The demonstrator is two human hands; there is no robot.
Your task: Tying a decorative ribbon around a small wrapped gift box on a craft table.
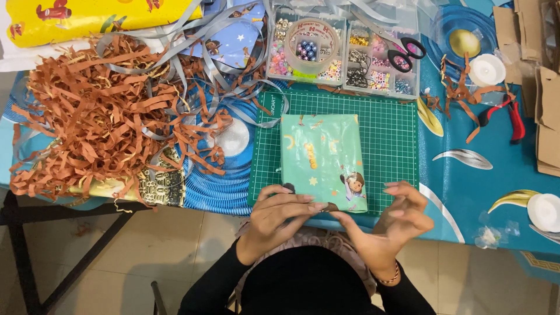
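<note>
The gift [322, 160] lies on the green mat [391, 134], its top and sides already covered in mint paper. Left hand [279, 217] and right hand [396, 220] pinch the near-end flap, fingers closed on it. That end isn't sealed; tape roll [313, 45] sits beyond.

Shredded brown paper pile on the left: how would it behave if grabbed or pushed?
The paper shreds look thin and crinkled, so probably floppy and very light. Loose tangled strands would likely shed and scatter, some over the table edge. Grey ribbon runs through it and may drag along.
</note>
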